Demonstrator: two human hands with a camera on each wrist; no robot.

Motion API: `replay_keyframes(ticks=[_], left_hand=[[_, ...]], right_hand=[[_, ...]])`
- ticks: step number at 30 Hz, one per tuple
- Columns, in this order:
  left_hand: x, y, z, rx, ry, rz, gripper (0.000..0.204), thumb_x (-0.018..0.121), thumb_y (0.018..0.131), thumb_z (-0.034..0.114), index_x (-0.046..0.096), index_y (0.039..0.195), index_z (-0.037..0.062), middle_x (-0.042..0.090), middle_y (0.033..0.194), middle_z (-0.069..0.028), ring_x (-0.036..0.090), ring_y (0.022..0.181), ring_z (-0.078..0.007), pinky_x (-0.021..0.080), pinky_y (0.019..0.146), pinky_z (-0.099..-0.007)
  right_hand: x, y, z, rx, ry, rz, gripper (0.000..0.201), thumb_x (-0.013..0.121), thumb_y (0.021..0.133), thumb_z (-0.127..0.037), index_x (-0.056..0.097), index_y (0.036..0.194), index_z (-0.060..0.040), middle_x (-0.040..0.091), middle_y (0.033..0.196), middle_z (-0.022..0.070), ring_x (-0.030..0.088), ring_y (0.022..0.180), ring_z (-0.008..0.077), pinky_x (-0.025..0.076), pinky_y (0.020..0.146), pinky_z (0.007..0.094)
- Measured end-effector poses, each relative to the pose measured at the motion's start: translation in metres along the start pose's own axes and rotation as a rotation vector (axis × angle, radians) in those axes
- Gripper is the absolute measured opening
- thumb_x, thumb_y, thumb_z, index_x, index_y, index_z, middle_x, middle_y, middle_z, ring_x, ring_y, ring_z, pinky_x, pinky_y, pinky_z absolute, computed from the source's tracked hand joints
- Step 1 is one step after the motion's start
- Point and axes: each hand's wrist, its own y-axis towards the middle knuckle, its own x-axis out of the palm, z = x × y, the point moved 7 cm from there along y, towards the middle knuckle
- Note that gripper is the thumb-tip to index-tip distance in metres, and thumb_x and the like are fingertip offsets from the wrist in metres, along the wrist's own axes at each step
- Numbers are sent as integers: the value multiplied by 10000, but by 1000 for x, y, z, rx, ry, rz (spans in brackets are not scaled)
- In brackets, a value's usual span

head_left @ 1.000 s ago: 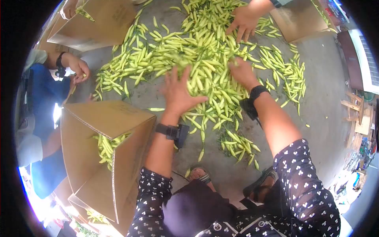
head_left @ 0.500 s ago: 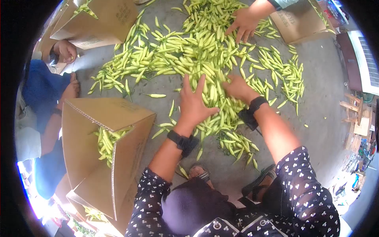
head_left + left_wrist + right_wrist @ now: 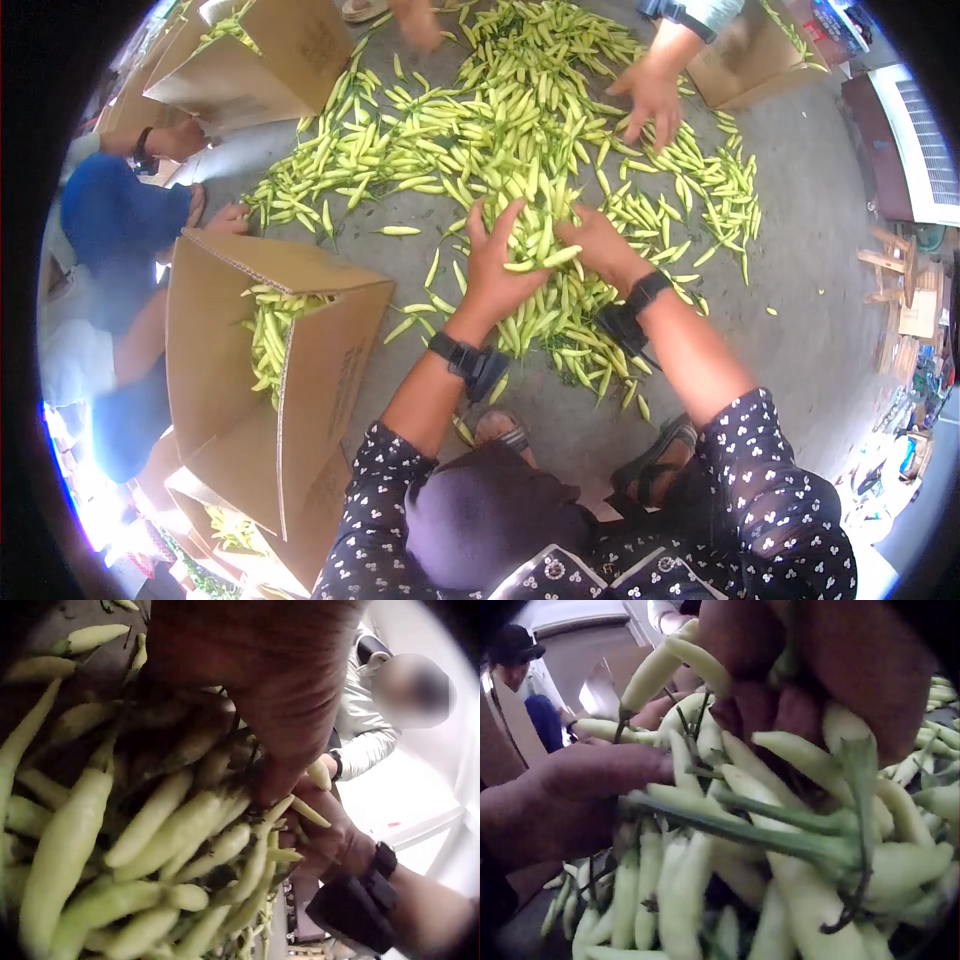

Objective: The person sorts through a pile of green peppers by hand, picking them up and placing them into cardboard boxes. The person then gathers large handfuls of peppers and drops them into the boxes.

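Pale green chili peppers lie in a broad heap on the grey floor. In the head view, my left hand and right hand face each other at the near part of the heap, gripping a bunch of peppers between them. The right wrist view shows my left thumb laid over the peppers and my right fingers curled around others, with green stems sticking out. Peppers also crowd below my left palm in the left wrist view.
An open cardboard box with peppers inside stands to my left. Further boxes stand at the far left and far right. Another person's hand reaches over the heap from the far side. A wooden stool is at the right.
My hands have come closer together, gathering a bunch of peppers between them. The other person's hand across the heap has moved right, and another hand has appeared at the top.
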Motion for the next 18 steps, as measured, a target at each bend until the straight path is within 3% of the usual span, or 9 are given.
replay_keyframes(ticks=[3, 6, 8, 13, 15, 17, 18], left_hand=[[-10, -14, 22, 63, -12, 43, 805, 774, 558, 124, 452, 1294, 177, 184, 1393, -231, 409, 1207, -408, 410, 973, -405], [-27, -26, 47, 189, -33, 122, 761, 764, 568, 125, 481, 1273, 171, 185, 1381, -266, 259, 1285, -453, 316, 1037, -452], [-47, -32, 65, 256, 28, 198, 757, 766, 568, 131, 486, 1270, 172, 190, 1381, -266, 259, 1285, -456, 312, 1038, -458], [-136, -59, 130, 486, 212, 483, 663, 769, 580, 159, 555, 1208, 165, 198, 1398, -247, 266, 1290, -440, 300, 1042, -475], [-176, -79, 137, 413, 263, 622, 649, 786, 571, 175, 573, 1183, 131, 271, 1378, -240, 251, 1302, -423, 301, 1038, -486], [-220, -108, 174, 465, 594, 825, 692, 799, 570, 146, 541, 1208, 80, 397, 1306, -224, 367, 1248, -384, 363, 1003, -463], [-240, -120, 178, 501, 573, 865, 711, 801, 575, 128, 517, 1223, 54, 442, 1266, -214, 434, 1191, -359, 396, 976, -441]], right_hand=[[1, -22, -11, -179, 11, 15, 357, 551, 857, -167, 532, 1158, 24, 642, 940, 110, 581, 811, 150, 471, 725, 290], [2, -56, -40, -325, 49, 106, 336, 546, 861, -147, 531, 1155, 16, 647, 963, 101, 585, 871, 146, 465, 784, 287], [6, -77, -70, -458, -17, 132, 315, 540, 864, -127, 533, 1144, 17, 652, 967, 112, 588, 873, 136, 467, 782, 286], [46, -121, -159, -666, 71, 9, 297, 556, 853, -124, 547, 1115, 17, 655, 971, 128, 598, 871, 138, 468, 785, 278], [75, -149, -208, -847, 82, -74, 288, 568, 837, -118, 559, 1092, 16, 659, 950, 123, 613, 854, 160, 473, 772, 279], [112, -168, -246, -986, 137, -184, 301, 578, 821, -120, 561, 1088, 18, 661, 908, 121, 622, 840, 176, 482, 759, 298], [131, -170, -256, -993, 138, -198, 301, 578, 821, -120, 561, 1088, 18, 661, 908, 121, 622, 840, 176, 482, 759, 298]])
